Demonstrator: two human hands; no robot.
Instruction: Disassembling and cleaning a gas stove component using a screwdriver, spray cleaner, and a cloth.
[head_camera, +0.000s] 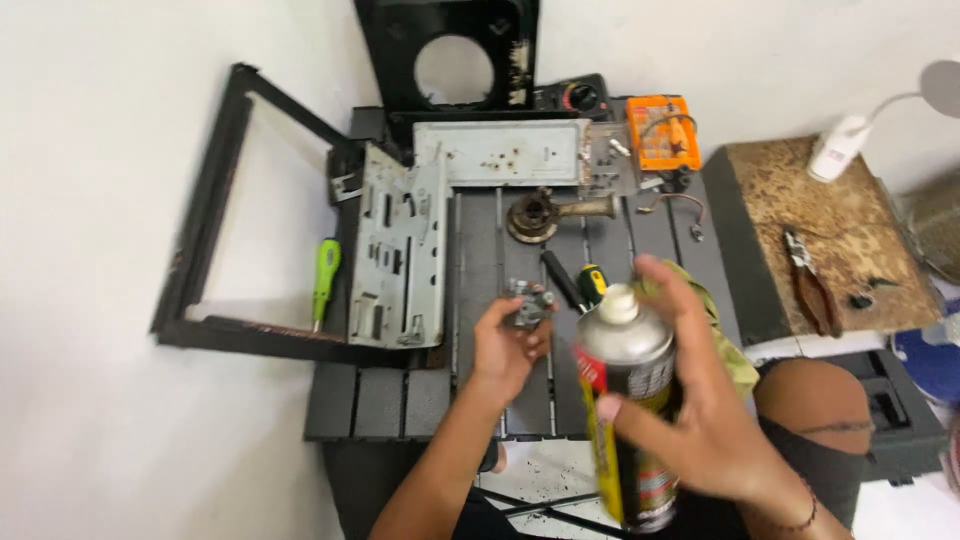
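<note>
1. Two hands are seen over a dark slatted table (480, 260), each closed around its own thing.
2. A small grey metal part (527, 303) is pinched in the fingertips of the left hand (505, 350), which is raised just above the table.
3. A spray can (625, 400) with a white nozzle and a yellow and red label is gripped upright by the right hand (690, 400), with the fingers wrapped around its body and the forefinger lifted near the top.
4. The can is held just to the right of the metal part, close to it but not touching.
5. A black-handled screwdriver (565, 282) is laid on the table just beyond the two hands, beside a yellow-green cloth (715, 320) that is partly hidden behind the right hand.
6. A brass burner piece (545, 213) is placed farther beyond the hands, and a grey metal panel (400, 250) is set to the left of the left hand.
7. A green-handled screwdriver (325, 275) is found well left of the left hand, and an orange tool case (662, 132) lies far beyond the right hand.
</note>
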